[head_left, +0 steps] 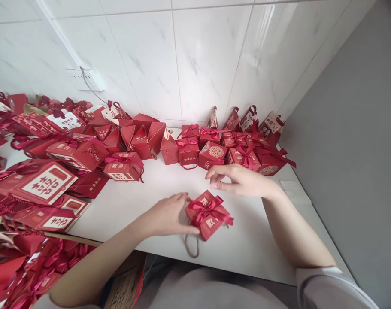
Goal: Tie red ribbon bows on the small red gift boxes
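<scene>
A small red gift box (210, 227) with a crimson ribbon bow (208, 209) on its lid sits on the white table, a twisted cord handle (192, 249) looping out toward the front edge. My left hand (169, 216) is at the box's left corner, thumb in front and fingers behind, spread apart; whether it presses on the box I cannot tell. Just behind and to the right of the box, my right hand (235, 179) hovers with loosely curved fingers apart from the thumb and nothing between them.
Red gift boxes (214, 150) line the back near the tiled wall (208, 56). More boxes pile up at left, including one with a white label (122, 167). A grey panel (350, 128) bounds the right side. Below the table's front edge stands a cardboard box (124, 285).
</scene>
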A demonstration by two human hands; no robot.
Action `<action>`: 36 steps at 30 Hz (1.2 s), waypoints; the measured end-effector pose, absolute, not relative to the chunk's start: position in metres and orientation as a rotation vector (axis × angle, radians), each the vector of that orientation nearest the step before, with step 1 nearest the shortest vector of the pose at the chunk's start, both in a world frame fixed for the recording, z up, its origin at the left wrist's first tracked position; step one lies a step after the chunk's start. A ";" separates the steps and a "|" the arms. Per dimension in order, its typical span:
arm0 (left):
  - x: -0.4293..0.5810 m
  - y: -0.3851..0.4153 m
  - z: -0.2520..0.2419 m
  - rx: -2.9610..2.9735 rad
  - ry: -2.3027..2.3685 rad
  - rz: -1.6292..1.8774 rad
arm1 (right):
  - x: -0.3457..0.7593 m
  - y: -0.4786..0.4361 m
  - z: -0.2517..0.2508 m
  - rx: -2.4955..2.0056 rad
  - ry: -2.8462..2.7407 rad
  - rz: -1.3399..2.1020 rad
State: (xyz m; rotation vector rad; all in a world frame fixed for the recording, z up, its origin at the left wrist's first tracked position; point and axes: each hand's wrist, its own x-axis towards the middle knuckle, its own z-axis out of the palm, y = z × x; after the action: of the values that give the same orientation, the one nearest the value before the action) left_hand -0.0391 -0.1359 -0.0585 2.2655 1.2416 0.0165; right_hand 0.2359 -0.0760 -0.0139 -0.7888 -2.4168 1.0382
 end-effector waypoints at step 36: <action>-0.004 -0.068 -0.075 1.819 0.906 0.383 | 0.262 -0.043 -0.059 -0.673 -2.420 1.520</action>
State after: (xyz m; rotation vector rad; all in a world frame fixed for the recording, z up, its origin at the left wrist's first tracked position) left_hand -0.0042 -0.0679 -0.0746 1.8191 0.9057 0.3826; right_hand 0.2616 -0.0432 -0.0586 -0.6733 -2.4204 1.5199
